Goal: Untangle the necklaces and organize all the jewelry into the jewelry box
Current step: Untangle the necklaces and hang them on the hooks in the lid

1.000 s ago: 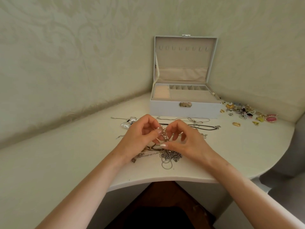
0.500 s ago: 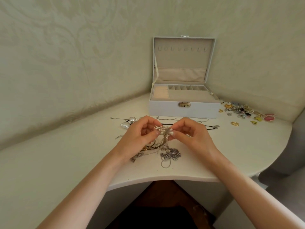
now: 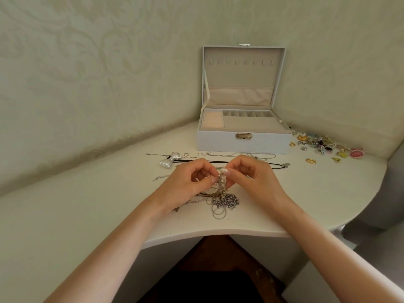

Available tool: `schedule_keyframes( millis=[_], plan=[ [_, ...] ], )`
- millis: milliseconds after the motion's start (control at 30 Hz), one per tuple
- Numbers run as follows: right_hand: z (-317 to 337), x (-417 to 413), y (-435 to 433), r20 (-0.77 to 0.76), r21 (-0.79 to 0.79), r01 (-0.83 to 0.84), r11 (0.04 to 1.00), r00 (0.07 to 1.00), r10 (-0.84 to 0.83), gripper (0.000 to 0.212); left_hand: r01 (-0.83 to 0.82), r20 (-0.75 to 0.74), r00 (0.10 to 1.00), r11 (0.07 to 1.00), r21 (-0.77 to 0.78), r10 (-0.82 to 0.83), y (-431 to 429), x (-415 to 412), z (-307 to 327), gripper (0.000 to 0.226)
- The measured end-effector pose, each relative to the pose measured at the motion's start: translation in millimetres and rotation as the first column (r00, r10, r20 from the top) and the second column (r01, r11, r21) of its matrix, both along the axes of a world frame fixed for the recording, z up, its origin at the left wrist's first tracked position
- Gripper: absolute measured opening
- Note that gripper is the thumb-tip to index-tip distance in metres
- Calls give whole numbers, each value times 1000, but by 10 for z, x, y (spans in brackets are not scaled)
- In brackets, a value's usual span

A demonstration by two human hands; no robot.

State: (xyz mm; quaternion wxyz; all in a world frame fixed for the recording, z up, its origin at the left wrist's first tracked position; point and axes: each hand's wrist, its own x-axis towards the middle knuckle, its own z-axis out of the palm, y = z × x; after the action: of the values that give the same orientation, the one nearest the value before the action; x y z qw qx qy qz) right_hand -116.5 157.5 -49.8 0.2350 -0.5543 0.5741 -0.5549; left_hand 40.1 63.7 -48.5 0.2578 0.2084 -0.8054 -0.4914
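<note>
Head view. Tangle of necklaces (image 3: 220,193): thin silver chains, a pearly strand and brownish cords knotted together. Its upper part is lifted off the table (image 3: 87,204). The lower loops and a chunky dark-silver chain lie near the front edge, by the curved cut-out.

Left hand (image 3: 188,182) and right hand (image 3: 251,180) are close together, each pinching the lifted knot with thumb and fingertips.

Jewelry box (image 3: 242,143) stands open toward the back corner, lid upright. A bow pendant (image 3: 171,159) and a black cord necklace (image 3: 275,164) lie between box and hands. A pile of small coloured pieces (image 3: 323,145) sits beside the box toward the right edge.

Open surface: the left stretch, and right of the hands up to the rounded right edge.
</note>
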Motion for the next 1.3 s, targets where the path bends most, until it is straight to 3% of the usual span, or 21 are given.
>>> schedule_keyframes(
  millis=[400, 500, 667, 800, 967, 1067, 1300],
  plan=[
    [15, -17, 21, 26, -39, 1, 999, 1000, 0, 8, -38, -14, 999, 999, 6, 38, -6, -11, -3, 7],
    [-13, -18, 8, -95, -47, 30, 998, 995, -34, 7, -37, -24, 999, 999, -4, 36, 3, -13, 4, 9],
    [-43, 29, 1, -334, -88, 9, 996, 942, -38, 26, -52, -38, 998, 999, -14, 51, -12, -11, -3, 10],
    [-105, 24, -34, -486, -160, 24, 987, 868, -100, 16, -30, -62, 998, 999, 33, 32, 5, -13, 18, 12],
    [-80, 25, -31, -404, -166, 69, 984, 905, -132, 7, 13, -72, 997, 998, 64, -8, 25, -1, 49, 2],
    [-67, 27, -25, -319, -161, 81, 984, 939, -130, 4, 42, -20, 999, 998, 50, -41, 24, 3, 30, 16],
    [-65, 39, -14, -298, -83, 61, 995, 951, -83, 11, -60, -35, 998, 995, -77, 58, 5, 0, 15, 14]
  ],
)
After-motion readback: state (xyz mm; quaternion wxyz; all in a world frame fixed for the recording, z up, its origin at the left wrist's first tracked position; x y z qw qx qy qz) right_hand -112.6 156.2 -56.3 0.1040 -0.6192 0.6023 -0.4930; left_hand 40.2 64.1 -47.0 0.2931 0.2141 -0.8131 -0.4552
